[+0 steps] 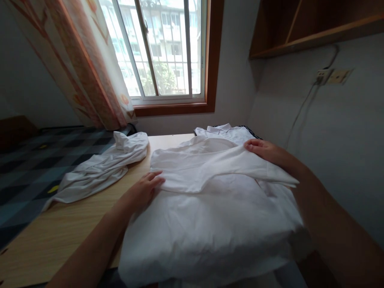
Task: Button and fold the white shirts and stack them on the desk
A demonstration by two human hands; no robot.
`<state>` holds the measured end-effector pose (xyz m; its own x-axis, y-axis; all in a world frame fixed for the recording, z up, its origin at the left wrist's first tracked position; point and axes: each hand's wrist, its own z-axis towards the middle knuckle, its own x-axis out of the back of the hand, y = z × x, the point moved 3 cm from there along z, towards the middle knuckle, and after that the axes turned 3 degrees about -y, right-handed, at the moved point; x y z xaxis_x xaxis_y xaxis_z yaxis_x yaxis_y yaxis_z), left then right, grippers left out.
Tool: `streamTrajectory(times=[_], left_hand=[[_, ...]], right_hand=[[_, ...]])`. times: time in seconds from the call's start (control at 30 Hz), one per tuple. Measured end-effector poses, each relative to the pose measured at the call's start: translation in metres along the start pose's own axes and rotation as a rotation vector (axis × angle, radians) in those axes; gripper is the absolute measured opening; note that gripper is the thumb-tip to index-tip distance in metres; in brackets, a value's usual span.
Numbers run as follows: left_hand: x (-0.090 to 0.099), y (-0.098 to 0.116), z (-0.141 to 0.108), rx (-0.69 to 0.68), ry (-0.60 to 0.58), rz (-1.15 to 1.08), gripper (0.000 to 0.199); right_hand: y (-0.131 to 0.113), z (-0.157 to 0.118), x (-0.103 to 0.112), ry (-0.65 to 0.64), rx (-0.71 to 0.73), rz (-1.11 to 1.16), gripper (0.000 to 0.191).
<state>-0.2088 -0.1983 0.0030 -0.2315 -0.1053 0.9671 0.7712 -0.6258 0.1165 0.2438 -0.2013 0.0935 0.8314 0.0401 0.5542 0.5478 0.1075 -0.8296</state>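
Observation:
A large white shirt (210, 228) lies spread in front of me, its near part hanging over the table's front edge. One narrow piece of it, which looks like a sleeve (192, 172), is laid across the top and tapers to a point on the right. My left hand (147, 186) rests at the shirt's left edge, fingers apart and reaching onto the cloth. At the upper right, my right hand (264, 150) has its fingertips closed on the cloth's edge; its thumb is hidden.
Another white garment (105, 164) lies crumpled on the wooden tabletop (75, 222) at left. Behind the shirt is a white collared shirt (223, 131). A bed with a checked cover (36, 160) adjoins on the left. A wall shelf (318, 38) and a cord (300, 112) are on the right.

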Motion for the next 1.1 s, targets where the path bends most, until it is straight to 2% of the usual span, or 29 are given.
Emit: streamTrajectory(times=[0.1, 0.2, 0.3, 0.37, 0.47, 0.57, 0.63, 0.73, 0.8, 0.9, 1.0, 1.1], left_hand=[[-0.002, 0.001, 0.000, 0.072, 0.015, 0.010, 0.046], [-0.002, -0.005, 0.000, 0.127, 0.060, -0.004, 0.049], [-0.001, -0.016, -0.002, 0.188, 0.070, -0.007, 0.044], [-0.002, -0.025, -0.004, 0.237, 0.058, 0.015, 0.042], [-0.003, -0.037, -0.008, 0.240, -0.003, 0.027, 0.048], [0.000, -0.042, -0.016, 0.216, -0.088, -0.004, 0.061], [0.008, -0.039, -0.021, 0.207, -0.115, -0.049, 0.065], [0.024, -0.021, -0.019, 0.167, -0.120, -0.140, 0.057], [0.032, -0.007, -0.007, 0.209, -0.074, -0.156, 0.052], [0.029, 0.009, 0.020, 0.317, 0.029, -0.069, 0.045], [0.007, 0.018, 0.046, 0.248, 0.066, 0.064, 0.041], [-0.019, 0.012, 0.056, 0.237, 0.096, 0.122, 0.043]], right_hand=[[0.023, -0.009, 0.003, -0.040, -0.064, -0.030, 0.045], [0.043, -0.021, -0.003, -0.076, -0.063, -0.139, 0.040], [0.053, -0.040, -0.018, -0.138, -0.068, -0.295, 0.034], [0.055, -0.054, -0.031, -0.230, -0.087, -0.386, 0.030], [0.056, -0.072, -0.049, -0.342, -0.106, -0.523, 0.028], [0.051, -0.077, -0.054, -0.385, -0.102, -0.675, 0.031], [0.043, -0.072, -0.055, -0.395, -0.080, -0.761, 0.030], [0.022, -0.053, -0.064, -0.373, 0.021, -0.838, 0.029], [0.005, -0.037, -0.083, -0.353, 0.124, -0.840, 0.031], [-0.015, -0.015, -0.129, -0.354, 0.348, -0.723, 0.029], [-0.023, -0.004, -0.178, -0.327, 0.576, -0.580, 0.039], [-0.016, 0.000, -0.210, -0.300, 0.618, -0.560, 0.040]])
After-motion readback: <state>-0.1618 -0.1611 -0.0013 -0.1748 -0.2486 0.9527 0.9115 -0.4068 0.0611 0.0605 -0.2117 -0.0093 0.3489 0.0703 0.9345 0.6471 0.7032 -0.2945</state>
